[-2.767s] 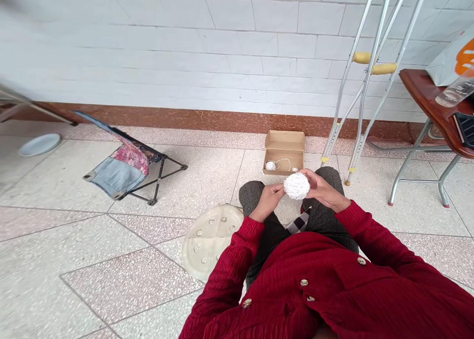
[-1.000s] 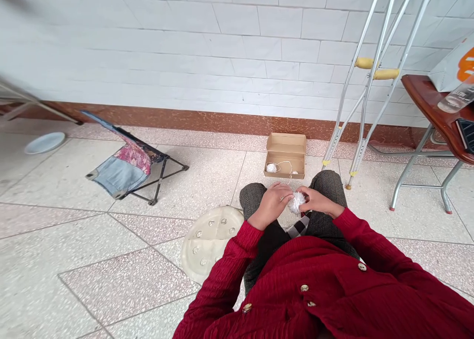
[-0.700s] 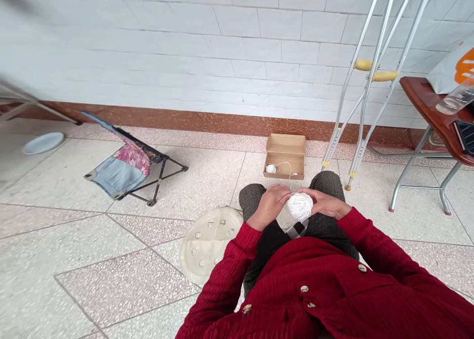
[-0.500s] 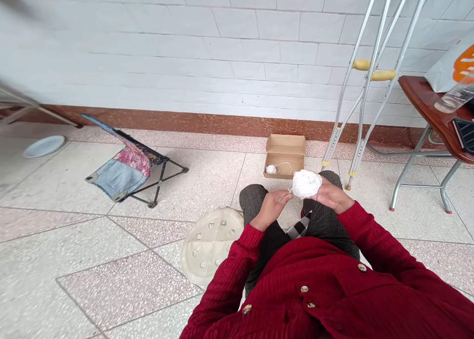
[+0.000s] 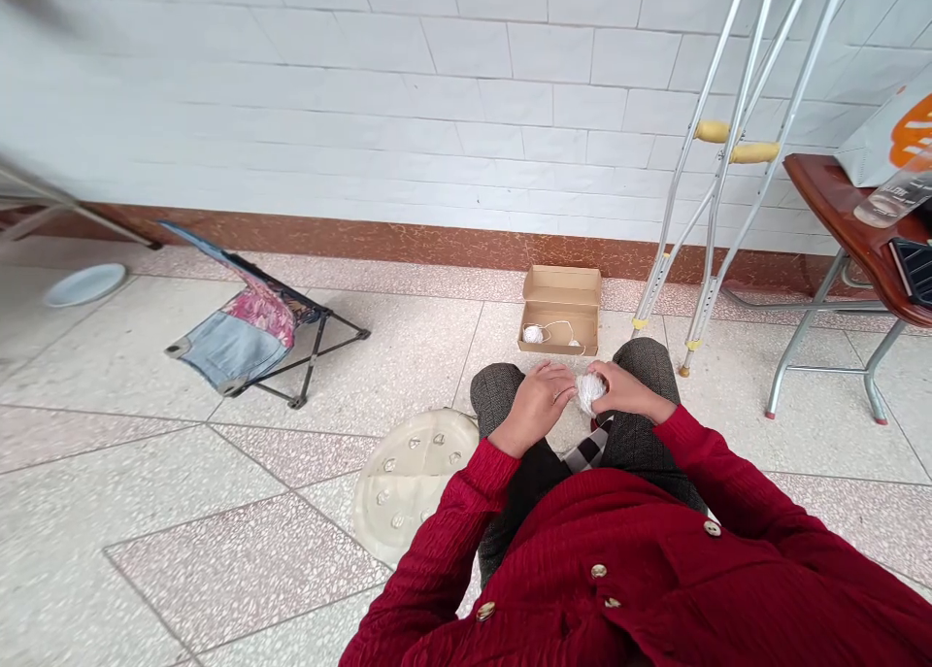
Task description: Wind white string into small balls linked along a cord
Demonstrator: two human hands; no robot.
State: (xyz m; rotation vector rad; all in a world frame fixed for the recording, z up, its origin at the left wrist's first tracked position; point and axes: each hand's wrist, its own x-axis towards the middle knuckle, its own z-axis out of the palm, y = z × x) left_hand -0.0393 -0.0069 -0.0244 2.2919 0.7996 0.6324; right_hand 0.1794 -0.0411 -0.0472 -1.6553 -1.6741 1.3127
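Note:
A ball of white yarn [image 5: 590, 393] is between my two hands, above the gap between my knees. My right hand [image 5: 627, 393] curls round its right side, thumb and fingers gripping it. On the left side, my left hand [image 5: 540, 407] has its fingers bent together close against the ball, at the yarn; the fingertips are partly hidden. An open cardboard box [image 5: 559, 286] stands on the floor just beyond my hands. Inside lies a smaller ball of white yarn [image 5: 533, 334], with a loose strand [image 5: 559, 324] trailing towards the box's front right.
A round pale mat [image 5: 404, 478] lies by my left knee. A folding chair [image 5: 244, 342] stands further left, with a plate [image 5: 85, 285] beyond it. Crutches [image 5: 717, 191] lean on the tiled wall at right, beside a brown stool [image 5: 837, 201] with a bottle [image 5: 892, 199].
The yarn ball, earlier broad side up on my right hand's fingers, is now turned and gripped from the side. My left hand has gone from pinching the strand to lying against the ball.

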